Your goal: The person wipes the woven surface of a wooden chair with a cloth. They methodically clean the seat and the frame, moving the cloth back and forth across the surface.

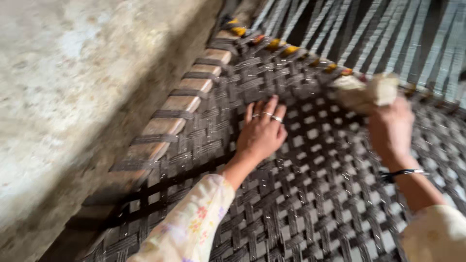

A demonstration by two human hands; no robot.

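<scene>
The right hand held a pale bundle in a closed grip; it looked soft and light, best grasped mid-bundle. Beside it, the left hand lay flat, fingers spread, on the weave.

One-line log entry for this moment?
left hand: flat on woven mesh | right hand: gripping pale bundle | frame rail: strap-wrapped

Pale floral sleeves; rings on left hand; dark band at right hand wrist.
</scene>
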